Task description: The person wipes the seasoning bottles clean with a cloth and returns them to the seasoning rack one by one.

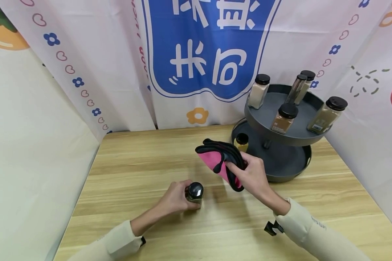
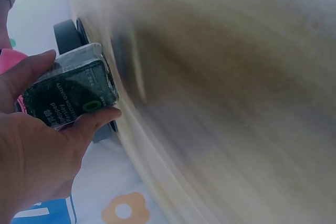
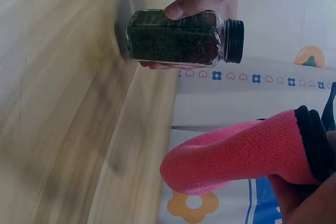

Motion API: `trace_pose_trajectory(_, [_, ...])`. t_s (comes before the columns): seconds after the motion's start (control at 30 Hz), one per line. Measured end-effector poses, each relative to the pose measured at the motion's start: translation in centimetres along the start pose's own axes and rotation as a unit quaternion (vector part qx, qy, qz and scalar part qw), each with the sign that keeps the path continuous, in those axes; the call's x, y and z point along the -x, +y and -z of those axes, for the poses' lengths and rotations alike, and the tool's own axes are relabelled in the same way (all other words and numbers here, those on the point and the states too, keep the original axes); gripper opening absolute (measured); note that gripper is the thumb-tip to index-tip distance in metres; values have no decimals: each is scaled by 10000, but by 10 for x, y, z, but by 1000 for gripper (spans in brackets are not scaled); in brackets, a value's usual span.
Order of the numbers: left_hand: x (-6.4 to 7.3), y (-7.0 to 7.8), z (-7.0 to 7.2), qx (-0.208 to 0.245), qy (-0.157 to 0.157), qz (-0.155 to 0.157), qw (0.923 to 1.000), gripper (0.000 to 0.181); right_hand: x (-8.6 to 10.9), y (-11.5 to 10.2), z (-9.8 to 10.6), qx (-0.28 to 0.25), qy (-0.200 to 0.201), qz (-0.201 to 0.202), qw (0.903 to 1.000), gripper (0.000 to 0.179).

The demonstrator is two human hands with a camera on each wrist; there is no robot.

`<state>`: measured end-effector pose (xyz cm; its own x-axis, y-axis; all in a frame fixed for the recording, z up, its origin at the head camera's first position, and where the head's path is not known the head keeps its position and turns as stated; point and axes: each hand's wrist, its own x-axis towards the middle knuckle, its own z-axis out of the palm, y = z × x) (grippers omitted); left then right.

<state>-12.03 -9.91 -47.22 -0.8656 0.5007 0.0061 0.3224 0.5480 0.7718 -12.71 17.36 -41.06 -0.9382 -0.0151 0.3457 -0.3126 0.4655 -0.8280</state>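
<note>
- My left hand (image 1: 177, 198) curls its fingers round the jar (image 1: 195, 193); I should hold it steady.
- My right hand (image 1: 254, 174) pinches the folded cloth (image 1: 211, 158); I should leave pink fabric exposed.

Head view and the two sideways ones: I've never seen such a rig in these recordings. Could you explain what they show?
There is no machine: the left grip and right grip are simply a person's bare hands. The head picture looks forward and down from the person's head. The other two are taken from the left and right wrists, so the wooden table looks tilted there. The left grip holds a jar with a black cap; the right one holds a folded pink cloth with black edging. On the table is a two-tier stand, with jars on top and a yellow one below.
</note>
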Motion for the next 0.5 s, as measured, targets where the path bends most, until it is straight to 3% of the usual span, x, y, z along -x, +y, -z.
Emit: trace_pose_trajectory(0.5, [9, -9, -5, 19, 133, -30, 9999, 43, 3, 4, -4, -35, -128, -22, 9999, 10])
